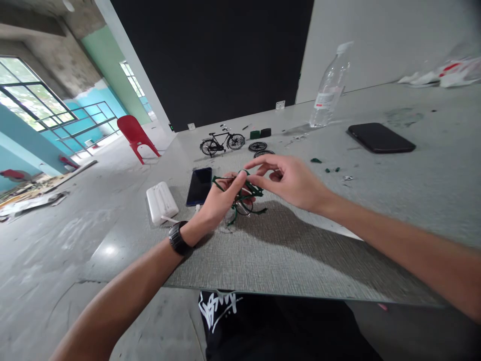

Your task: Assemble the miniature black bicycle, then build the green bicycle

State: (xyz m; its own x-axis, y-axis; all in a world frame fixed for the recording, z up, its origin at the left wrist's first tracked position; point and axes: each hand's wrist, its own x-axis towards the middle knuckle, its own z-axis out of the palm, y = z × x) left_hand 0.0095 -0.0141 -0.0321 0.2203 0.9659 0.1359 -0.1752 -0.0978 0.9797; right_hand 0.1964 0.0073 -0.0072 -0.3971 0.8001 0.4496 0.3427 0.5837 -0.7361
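My left hand is closed around a small green model bicycle frame, held just above the grey mat. My right hand pinches the top of the same frame with thumb and fingertips, the other fingers spread. A black watch sits on my left wrist. A thin metal rod sticks out left of the frame by my left fingers.
A finished black model bicycle stands farther back, with two loose wheels beside it. A dark phone and a white box lie left of my hands. A plastic bottle, a black tablet and small green parts are to the right.
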